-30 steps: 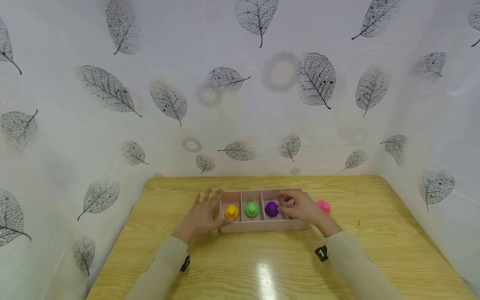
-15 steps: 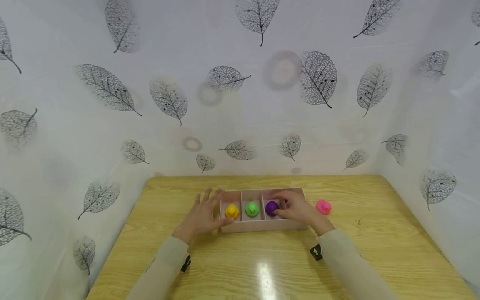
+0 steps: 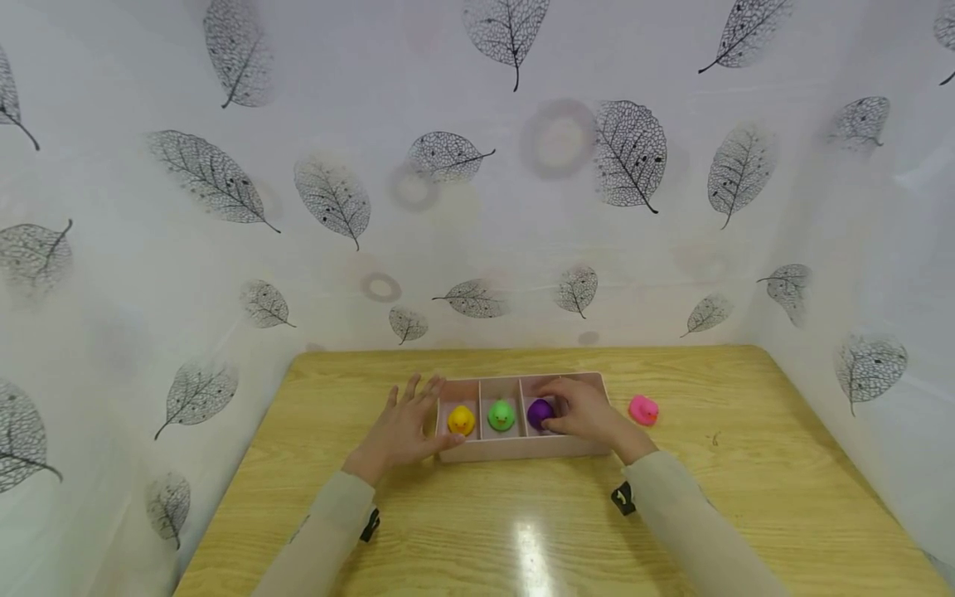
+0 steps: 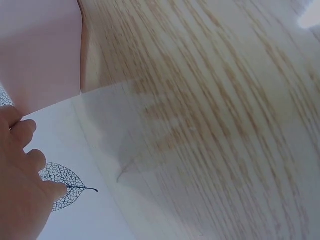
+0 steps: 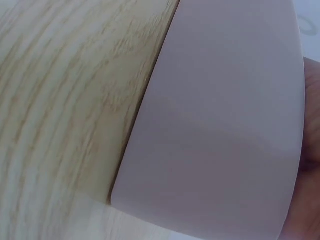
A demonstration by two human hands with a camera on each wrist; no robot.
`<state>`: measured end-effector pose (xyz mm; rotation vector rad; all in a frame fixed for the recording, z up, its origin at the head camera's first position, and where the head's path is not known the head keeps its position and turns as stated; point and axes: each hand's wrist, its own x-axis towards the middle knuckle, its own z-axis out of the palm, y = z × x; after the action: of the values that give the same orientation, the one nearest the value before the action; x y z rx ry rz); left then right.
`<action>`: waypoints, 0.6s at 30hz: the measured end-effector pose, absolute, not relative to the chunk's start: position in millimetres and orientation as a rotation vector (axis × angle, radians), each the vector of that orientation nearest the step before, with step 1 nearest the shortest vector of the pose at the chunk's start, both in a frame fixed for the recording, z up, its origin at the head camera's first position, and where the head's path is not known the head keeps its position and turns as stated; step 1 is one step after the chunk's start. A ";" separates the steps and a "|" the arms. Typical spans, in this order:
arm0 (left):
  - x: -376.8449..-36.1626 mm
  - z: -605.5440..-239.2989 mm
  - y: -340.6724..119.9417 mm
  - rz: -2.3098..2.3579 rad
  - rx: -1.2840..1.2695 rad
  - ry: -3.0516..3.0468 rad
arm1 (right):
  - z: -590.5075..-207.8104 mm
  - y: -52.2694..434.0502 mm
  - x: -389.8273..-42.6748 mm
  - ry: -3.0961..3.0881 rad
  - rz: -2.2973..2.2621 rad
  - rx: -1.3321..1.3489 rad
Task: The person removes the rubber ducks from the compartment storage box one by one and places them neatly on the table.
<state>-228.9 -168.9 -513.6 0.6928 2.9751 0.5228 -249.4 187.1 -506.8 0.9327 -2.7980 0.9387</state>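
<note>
A pale pink divided box (image 3: 522, 448) stands on the table in the head view. From left to right its compartments hold a yellow toy duck (image 3: 461, 420), a green toy duck (image 3: 501, 415) and a purple toy duck (image 3: 538, 413). My right hand (image 3: 591, 412) reaches over the box's right end and pinches the purple duck between thumb and fingers. Spread fingers of my left hand (image 3: 401, 429) lie along the box's left end, the thumb at its front corner. The right wrist view shows mostly the box's outer wall (image 5: 215, 120), which hides most of that hand.
A pink toy duck (image 3: 644, 410) sits on the wooden table (image 3: 462, 531), just right of the box. Behind and at both sides hangs a white curtain (image 3: 477, 224) printed with dark leaves.
My right hand has moved left over the box and closed round the purple duck, whose beak is no longer visible. The pink duck, partly covered before, now shows fully. The left hand stays put.
</note>
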 end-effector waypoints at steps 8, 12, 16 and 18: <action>-227.4 -510.9 -168.5 0.525 0.674 2.964 | -503.5 183.4 -250.8 -2.861 0.844 0.942; -227.5 -510.4 -168.3 0.527 0.668 2.956 | -499.7 180.6 -251.3 -2.918 0.793 0.923; -227.1 -509.8 -168.5 0.523 0.665 2.952 | -497.4 178.4 -253.0 -2.977 0.722 0.909; -227.0 -509.0 -168.3 0.526 0.668 2.948 | -497.6 177.7 -253.9 -2.992 0.706 0.914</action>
<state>-227.0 -168.3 -509.0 0.6679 2.9484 0.5263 -253.9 177.7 -497.6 0.9137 -2.9916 0.7062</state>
